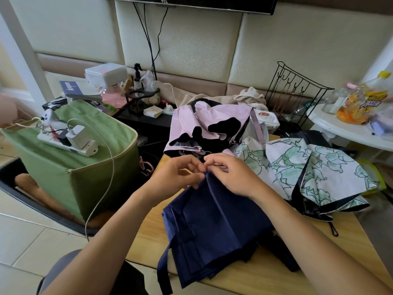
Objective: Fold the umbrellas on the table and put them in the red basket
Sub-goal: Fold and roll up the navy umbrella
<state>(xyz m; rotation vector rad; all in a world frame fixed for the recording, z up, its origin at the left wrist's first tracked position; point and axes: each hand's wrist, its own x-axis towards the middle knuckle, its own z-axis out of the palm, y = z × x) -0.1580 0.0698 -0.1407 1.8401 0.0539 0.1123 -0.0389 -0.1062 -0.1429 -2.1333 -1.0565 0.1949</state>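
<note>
A navy blue umbrella lies collapsed on the wooden table in front of me, its canopy in loose pleats and its strap hanging off the near edge. My left hand and my right hand meet at its far tip, and both pinch the cloth there. Behind them lies a pink umbrella with a black lining. A white umbrella with green flowers lies to the right, half collapsed. No red basket is in view.
A green fabric box stands left of the table, with a power strip and a white cable on it. A cluttered black shelf, a black wire rack and a white side table with jars stand behind.
</note>
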